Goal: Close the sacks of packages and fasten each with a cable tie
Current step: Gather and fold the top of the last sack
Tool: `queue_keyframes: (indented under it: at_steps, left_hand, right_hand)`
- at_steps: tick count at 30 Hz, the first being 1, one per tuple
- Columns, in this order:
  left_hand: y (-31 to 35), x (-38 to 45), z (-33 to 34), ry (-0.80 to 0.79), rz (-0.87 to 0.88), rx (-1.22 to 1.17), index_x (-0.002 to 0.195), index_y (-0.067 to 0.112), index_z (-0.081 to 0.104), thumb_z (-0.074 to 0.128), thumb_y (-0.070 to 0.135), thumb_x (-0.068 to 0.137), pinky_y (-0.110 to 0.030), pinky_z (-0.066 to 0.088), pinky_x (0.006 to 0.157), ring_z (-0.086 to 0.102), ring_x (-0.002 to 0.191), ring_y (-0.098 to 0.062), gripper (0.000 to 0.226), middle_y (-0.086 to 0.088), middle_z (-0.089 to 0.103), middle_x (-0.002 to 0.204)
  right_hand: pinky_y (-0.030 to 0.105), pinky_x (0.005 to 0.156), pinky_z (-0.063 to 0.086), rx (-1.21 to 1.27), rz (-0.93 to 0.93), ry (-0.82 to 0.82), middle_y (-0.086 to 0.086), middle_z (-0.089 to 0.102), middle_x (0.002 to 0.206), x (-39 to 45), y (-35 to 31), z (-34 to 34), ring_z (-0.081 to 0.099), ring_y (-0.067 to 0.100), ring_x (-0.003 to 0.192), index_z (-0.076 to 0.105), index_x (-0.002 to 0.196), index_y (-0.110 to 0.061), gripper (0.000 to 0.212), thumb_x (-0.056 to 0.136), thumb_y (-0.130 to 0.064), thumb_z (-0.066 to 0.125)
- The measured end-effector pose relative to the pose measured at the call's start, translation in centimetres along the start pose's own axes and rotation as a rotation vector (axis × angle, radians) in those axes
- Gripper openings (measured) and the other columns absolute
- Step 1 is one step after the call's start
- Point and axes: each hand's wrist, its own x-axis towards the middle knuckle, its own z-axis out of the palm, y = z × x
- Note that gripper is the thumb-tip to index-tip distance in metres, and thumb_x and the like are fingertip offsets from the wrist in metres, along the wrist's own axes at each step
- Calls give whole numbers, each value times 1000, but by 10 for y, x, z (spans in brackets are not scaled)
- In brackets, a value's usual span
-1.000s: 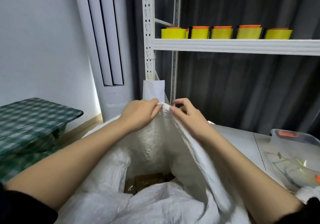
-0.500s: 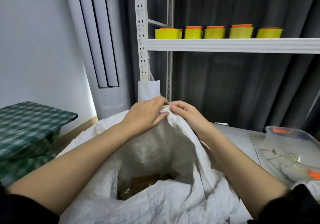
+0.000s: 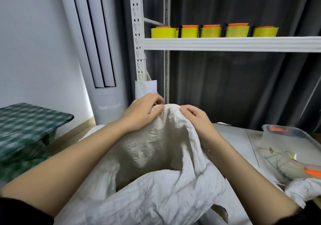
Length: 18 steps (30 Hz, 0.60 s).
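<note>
A large white woven sack (image 3: 156, 195) stands in front of me with its mouth still gaping toward me. My left hand (image 3: 142, 113) and my right hand (image 3: 196, 118) both grip the far rim of the sack, thumbs close together, bunching the fabric into a raised fold. The packages inside are hidden by the near rim. A clear plastic tub (image 3: 284, 148) at the right holds thin cable ties. Part of a second white sack (image 3: 302, 190) with a gathered top shows at the lower right.
A white metal shelf rack (image 3: 225, 43) with several yellow cups stands behind, before a dark curtain. A tall white air conditioner (image 3: 97, 50) is at the left. A green checked table (image 3: 26, 120) sits at the far left. The grey tabletop (image 3: 232, 137) runs under the tub.
My hands have gathered more of the far rim together and pulled it up. The near rim has risen and now hides the packages that showed inside.
</note>
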Motion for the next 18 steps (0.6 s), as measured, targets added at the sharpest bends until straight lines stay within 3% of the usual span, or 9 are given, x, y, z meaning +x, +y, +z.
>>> queue_keyframes:
  at_steps: [2, 5, 7, 10, 13, 15, 18]
  left_hand:
    - [14, -2, 2, 5, 117, 31, 118, 27, 48, 45, 47, 94, -27, 40, 84, 53, 100, -5, 31, 13, 56, 114]
    - [24, 0, 11, -14, 130, 152, 112, 23, 45, 43, 45, 96, -31, 39, 70, 55, 87, -13, 27, 11, 57, 98]
    - [21, 3, 15, 36, 97, 265, 107, 20, 45, 38, 43, 98, -34, 36, 64, 59, 82, -24, 25, 4, 62, 89]
    - [18, 7, 16, 74, 43, 338, 109, 19, 47, 36, 41, 99, -32, 30, 62, 60, 83, -29, 27, -3, 66, 90]
    - [15, 10, 12, 56, 8, 330, 106, 21, 51, 37, 41, 99, -32, 31, 62, 59, 81, -25, 25, 0, 66, 87]
    - [14, 11, 10, 43, -11, 283, 101, 22, 53, 37, 40, 99, -32, 33, 62, 57, 78, -22, 24, 3, 64, 83]
    - [11, 10, 10, 12, -27, 164, 93, 24, 50, 37, 39, 99, -36, 38, 62, 54, 73, -19, 21, 5, 61, 77]
  right_hand:
    - [17, 62, 49, 104, 63, -83, 1, 69, 83, 1, -3, -1, 62, 7, 73, 70, 98, -9, 22, 98, -20, 52]
    - [26, 77, 53, 58, 25, -41, 6, 71, 96, -1, -6, 2, 65, 13, 86, 69, 104, -14, 20, 97, -25, 54]
    - [31, 84, 51, -137, -54, 36, 1, 68, 101, -10, -5, -1, 63, 9, 91, 61, 115, -24, 24, 94, -35, 57]
    - [35, 82, 48, -671, -67, 73, -17, 56, 115, -36, -7, -5, 58, 9, 98, 34, 136, -36, 56, 88, -53, 56]
    - [33, 73, 45, -963, -102, 142, -14, 56, 116, -48, 1, -7, 59, 17, 96, 28, 138, -34, 55, 91, -46, 53]
    - [33, 70, 45, -826, -90, 152, -13, 60, 103, -44, 9, -10, 59, 16, 88, 38, 129, -32, 38, 93, -35, 53]
    - [24, 77, 48, -397, -146, 202, -16, 63, 100, -39, 19, -12, 59, 5, 93, 56, 116, -26, 22, 95, -19, 54]
